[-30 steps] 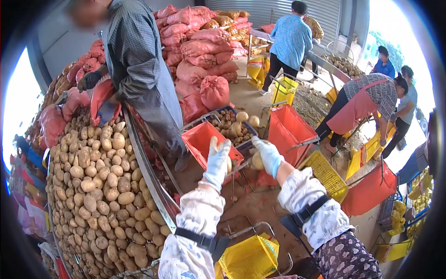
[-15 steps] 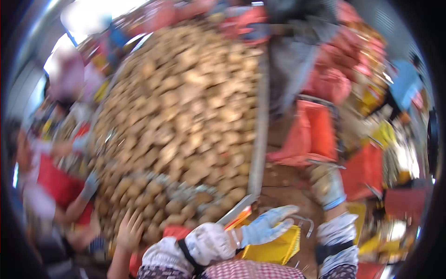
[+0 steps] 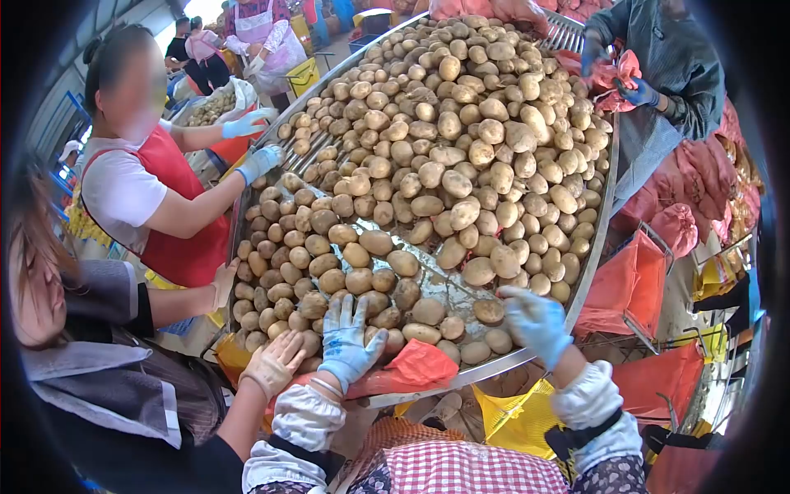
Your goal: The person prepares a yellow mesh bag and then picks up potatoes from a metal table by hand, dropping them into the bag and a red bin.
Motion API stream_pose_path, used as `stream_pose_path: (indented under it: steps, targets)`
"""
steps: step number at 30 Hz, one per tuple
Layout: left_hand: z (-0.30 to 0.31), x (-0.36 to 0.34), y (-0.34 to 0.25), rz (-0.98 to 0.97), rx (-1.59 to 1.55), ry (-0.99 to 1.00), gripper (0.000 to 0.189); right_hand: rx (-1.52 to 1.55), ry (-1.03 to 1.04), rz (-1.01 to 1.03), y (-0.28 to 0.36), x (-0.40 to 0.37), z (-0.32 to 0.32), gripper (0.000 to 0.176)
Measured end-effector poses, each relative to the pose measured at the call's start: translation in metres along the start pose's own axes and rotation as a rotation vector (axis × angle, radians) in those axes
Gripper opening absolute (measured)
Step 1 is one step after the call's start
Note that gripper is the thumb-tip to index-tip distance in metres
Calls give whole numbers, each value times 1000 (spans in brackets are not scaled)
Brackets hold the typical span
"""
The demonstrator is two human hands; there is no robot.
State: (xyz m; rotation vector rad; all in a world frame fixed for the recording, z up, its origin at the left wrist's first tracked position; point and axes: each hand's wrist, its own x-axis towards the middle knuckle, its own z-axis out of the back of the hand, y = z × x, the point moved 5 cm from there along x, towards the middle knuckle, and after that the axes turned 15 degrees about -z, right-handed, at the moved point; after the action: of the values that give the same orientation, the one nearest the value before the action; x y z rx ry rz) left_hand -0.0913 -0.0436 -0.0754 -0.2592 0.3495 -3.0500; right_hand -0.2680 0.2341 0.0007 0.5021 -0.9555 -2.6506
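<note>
My left hand (image 3: 350, 342), in a light blue glove, rests with fingers spread on the potatoes (image 3: 358, 280) at the near edge of the metal sorting table (image 3: 568, 317). Beneath its wrist lies a red mesh bag (image 3: 420, 362). My right hand (image 3: 539, 325), in a soiled blue glove, hovers at the table's near right corner. Its fingers reach left toward a single potato (image 3: 488, 310), apart from one another, and nothing shows in them. Wet bare metal lies between the two hands. A co-worker's pale-gloved hand (image 3: 276, 362) is close beside my left hand.
Potatoes heap high across the table. Another person in a red apron (image 3: 193, 230) works at the left side; a person in a dark jacket (image 3: 683, 74) handles a red bag at the far right. A yellow bag (image 3: 518, 416) and red bags (image 3: 629, 284) hang along the near and right sides.
My view has swung left and steadied. My left hand has gone from above the yellow bag to the potatoes; my right hand has come from beside the red bag to the table corner.
</note>
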Motion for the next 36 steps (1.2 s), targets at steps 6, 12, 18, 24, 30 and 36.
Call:
stream_pose_path:
  steps: [6, 12, 18, 24, 30, 36]
  targets:
    - [10, 29, 84, 277, 203, -193, 70, -209, 33, 317, 85, 55, -103, 57]
    - [14, 36, 83, 295, 152, 139, 60, -407, 65, 252, 156, 135, -165, 70]
    - [45, 50, 89, 226, -228, 39, 62, -78, 191, 71, 168, 152, -158, 55]
    - [12, 27, 54, -52, 39, -14, 63, 944, 410, -122, 87, 101, -95, 59]
    - [61, 15, 75, 154, 36, -242, 60, -120, 19, 56, 36, 53, -127, 45]
    - [11, -3, 31, -121, 9, 126, 73, 953, 357, -285, 46, 61, -116, 16]
